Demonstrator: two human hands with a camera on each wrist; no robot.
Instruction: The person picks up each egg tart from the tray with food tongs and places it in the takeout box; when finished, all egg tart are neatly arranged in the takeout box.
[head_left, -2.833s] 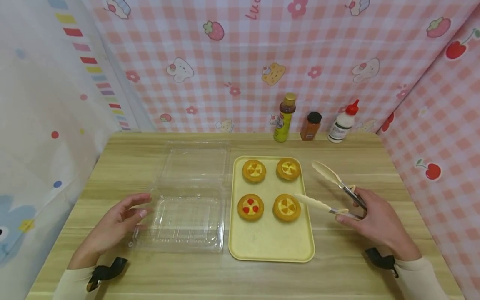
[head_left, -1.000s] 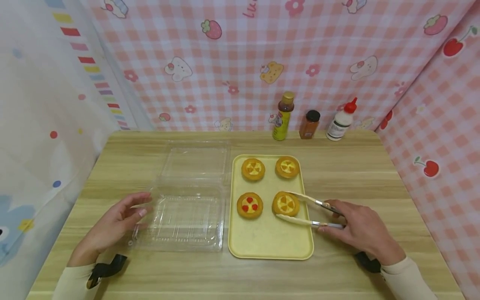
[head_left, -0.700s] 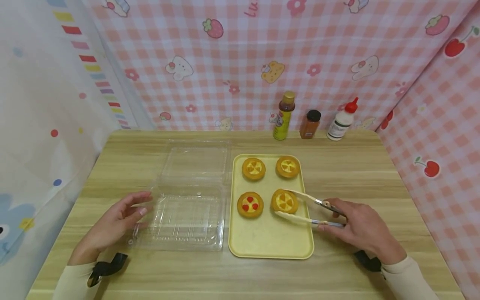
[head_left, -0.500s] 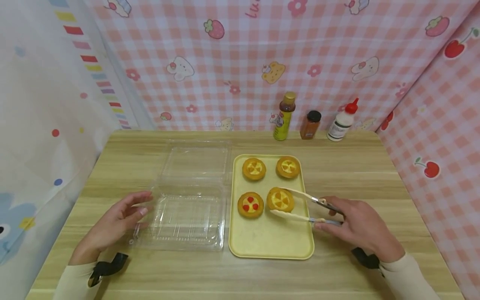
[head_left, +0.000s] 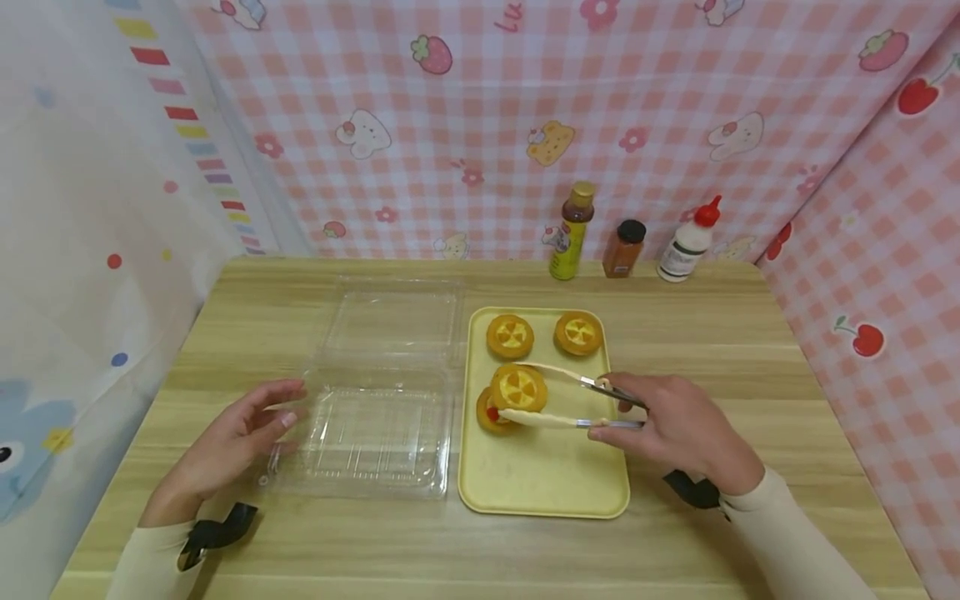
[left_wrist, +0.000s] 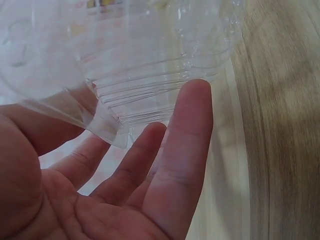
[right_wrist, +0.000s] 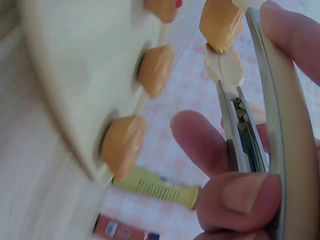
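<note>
My right hand (head_left: 682,429) holds cream-tipped metal tongs (head_left: 551,419), whose tips clasp a round tart (head_left: 519,386) with a yellow-and-orange wedge pattern. In the right wrist view, the tart (right_wrist: 219,25) is raised off the yellow tray (head_left: 543,487). From the head it overlaps a red-topped tart (head_left: 491,422), hiding most of that one. Two other wedge-patterned tarts, a left one (head_left: 510,335) and a right one (head_left: 578,333), sit at the tray's far end. My left hand (head_left: 228,450) is at the left edge of a clear hinged plastic box (head_left: 375,490), its fingers relaxed around the box's corner.
The box's lid (head_left: 393,321) lies folded back behind its base. Along the table's rear edge stand a yellow-labelled bottle (head_left: 570,237), a black-capped orange jar (head_left: 624,252) and a white bottle (head_left: 684,250) with a red nozzle. Checked cloth walls (head_left: 465,108) enclose the table.
The tongs came over the tray and closed on the near-right tart. My right hand then lifted it and carried it left over the red-topped tart. My left hand has stayed by the box.
</note>
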